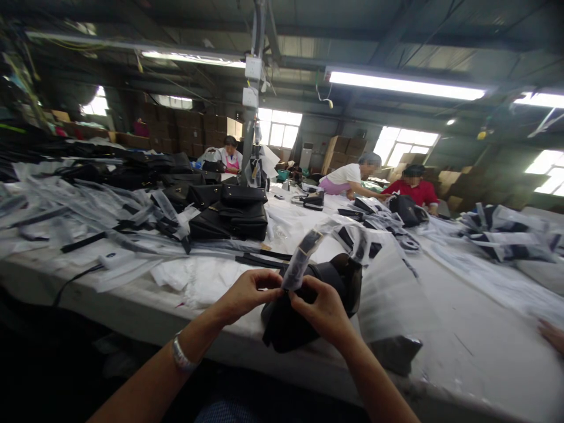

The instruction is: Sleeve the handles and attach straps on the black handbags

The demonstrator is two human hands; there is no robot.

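My left hand [247, 295] and my right hand [323, 310] meet over a black bag [288, 323] at the near edge of the long table [462, 341]. Both pinch the lower end of a black strap in a clear plastic sleeve [304, 255], which rises up and to the right from my fingers. The bag rests on the table edge under my hands. A bracelet sits on my left wrist.
Stacked black bags [233, 211] lie mid-table, with many plastic-wrapped straps [88, 205] spread to the left and more at right [506, 235]. Three people work at the far end [352, 176]. Another person's fingers [553, 335] show at the right edge. Cardboard boxes stand behind.
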